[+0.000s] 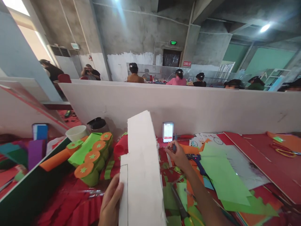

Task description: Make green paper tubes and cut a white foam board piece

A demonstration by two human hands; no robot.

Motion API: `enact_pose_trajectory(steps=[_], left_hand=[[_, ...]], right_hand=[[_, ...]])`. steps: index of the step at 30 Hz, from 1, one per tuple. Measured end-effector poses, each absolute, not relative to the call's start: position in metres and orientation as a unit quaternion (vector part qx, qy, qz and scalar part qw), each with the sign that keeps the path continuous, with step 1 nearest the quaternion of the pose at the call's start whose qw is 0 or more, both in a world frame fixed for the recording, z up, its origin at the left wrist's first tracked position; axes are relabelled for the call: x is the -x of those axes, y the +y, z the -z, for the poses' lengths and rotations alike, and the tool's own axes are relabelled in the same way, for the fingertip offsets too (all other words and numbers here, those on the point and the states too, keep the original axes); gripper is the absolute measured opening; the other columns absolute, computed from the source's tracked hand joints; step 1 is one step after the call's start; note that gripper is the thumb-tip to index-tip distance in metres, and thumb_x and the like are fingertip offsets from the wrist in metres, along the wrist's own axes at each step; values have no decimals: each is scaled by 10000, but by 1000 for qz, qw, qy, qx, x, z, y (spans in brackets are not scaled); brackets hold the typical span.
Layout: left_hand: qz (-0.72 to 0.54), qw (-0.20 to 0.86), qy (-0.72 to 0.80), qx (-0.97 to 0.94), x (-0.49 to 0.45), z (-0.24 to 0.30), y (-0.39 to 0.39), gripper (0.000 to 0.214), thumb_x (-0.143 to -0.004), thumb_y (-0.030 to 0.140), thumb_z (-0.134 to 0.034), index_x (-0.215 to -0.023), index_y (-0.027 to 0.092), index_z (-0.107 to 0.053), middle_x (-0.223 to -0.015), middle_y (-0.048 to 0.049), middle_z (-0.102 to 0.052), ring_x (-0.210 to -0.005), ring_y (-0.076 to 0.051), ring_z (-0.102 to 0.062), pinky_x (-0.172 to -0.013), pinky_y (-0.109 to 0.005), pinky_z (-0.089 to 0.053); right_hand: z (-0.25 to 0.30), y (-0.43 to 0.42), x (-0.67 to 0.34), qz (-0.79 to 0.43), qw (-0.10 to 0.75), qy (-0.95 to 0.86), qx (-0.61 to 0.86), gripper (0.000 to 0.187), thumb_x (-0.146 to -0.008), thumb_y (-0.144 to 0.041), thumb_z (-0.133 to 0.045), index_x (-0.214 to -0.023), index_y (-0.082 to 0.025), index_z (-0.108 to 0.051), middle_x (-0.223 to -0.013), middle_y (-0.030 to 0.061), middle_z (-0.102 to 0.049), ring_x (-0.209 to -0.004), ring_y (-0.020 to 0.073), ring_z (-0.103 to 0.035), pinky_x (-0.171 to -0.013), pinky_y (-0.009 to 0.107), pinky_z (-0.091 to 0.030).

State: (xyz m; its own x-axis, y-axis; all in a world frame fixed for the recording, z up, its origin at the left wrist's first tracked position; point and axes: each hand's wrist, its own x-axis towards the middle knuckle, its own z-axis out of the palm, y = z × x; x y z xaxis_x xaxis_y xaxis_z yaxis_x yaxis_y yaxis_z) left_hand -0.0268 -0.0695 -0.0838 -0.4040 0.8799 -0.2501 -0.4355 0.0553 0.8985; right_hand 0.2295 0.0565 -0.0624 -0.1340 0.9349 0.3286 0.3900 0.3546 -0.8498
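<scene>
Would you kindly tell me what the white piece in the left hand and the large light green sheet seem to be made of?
White piece: probably foam board or thick card, matte, judging by its flat faces and ragged right edge. Light green sheet: paper or thin felt, matte without glare; which, I cannot tell.

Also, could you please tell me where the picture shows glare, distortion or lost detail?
Head view: the ceiling lamp at right is blown out, and a second light casts a flare streak; head view: the concrete column leans, probably lens distortion; head view: the phone has a partly pixelated screen, and the white block shows little surface texture.
</scene>
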Motion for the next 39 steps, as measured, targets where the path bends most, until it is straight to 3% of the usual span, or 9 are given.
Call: enact_pose_trajectory(steps=[9, 13, 21, 27, 33, 39], left_hand=[[-687, 449, 542, -178, 21, 67, -75, 495, -576, 451, -831, -1007, 242, -708, -1026, 2, -754, -1061, -315, -642, -764, -299, -564], [-693, 444, 543, -168, 21, 63, -78, 520, -576, 442, -822, -1039, 243, -695, -983, 4, -761, -972, -307, -671, -726, -310, -565], [-707, 420, 539, -182, 27, 74, -75, 555, -581, 458, -804, -1063, 216, -676, -929, -1, -739, -827, -242, -672, -651, -283, -530], [-708, 421, 533, -194, 36, 75, -74, 546, -581, 477, -794, -1040, 206, -676, -887, -4, -729, -808, -251, -664, -645, -293, -519], [-726, 417, 523, -160, 35, 79, -73, 560, -564, 469, -818, -1053, 233, -682, -961, 11, -725, -820, -213, -644, -635, -252, -505], [-725, 433, 505, -177, 36, 74, -74, 591, -518, 472, -846, -1032, 228, -689, -932, 15, -723, -772, -191, -631, -604, -230, -494]], right_hand=[[44, 53, -252, -272, 530, -638, 489, 261, -905, -460, -489, -834, -260, -337, -966, 49, -590, -858, 186, -613, -737, 305, -523], [41, 59, -252, -223, 522, -647, 509, 209, -899, -411, -489, -835, -255, -367, -993, 49, -607, -862, 188, -613, -728, 303, -508], [46, 81, -273, -125, 414, -695, 575, 25, -841, -221, -475, -820, -226, -487, -849, 14, -630, -761, 183, -568, -680, 271, -388], [59, 75, -291, -89, 289, -749, 590, 93, -825, -194, -517, -915, -215, -525, -822, 11, -609, -678, 172, -531, -608, 249, -331], [83, 44, -261, -49, 163, -817, 550, 196, -748, -190, -706, -863, -216, -549, -824, 28, -613, -819, 227, -552, -727, 293, -334], [85, 46, -240, -15, 114, -828, 550, 264, -793, 6, -518, -969, -184, -571, -894, 90, -654, -888, 250, -567, -758, 315, -326]])
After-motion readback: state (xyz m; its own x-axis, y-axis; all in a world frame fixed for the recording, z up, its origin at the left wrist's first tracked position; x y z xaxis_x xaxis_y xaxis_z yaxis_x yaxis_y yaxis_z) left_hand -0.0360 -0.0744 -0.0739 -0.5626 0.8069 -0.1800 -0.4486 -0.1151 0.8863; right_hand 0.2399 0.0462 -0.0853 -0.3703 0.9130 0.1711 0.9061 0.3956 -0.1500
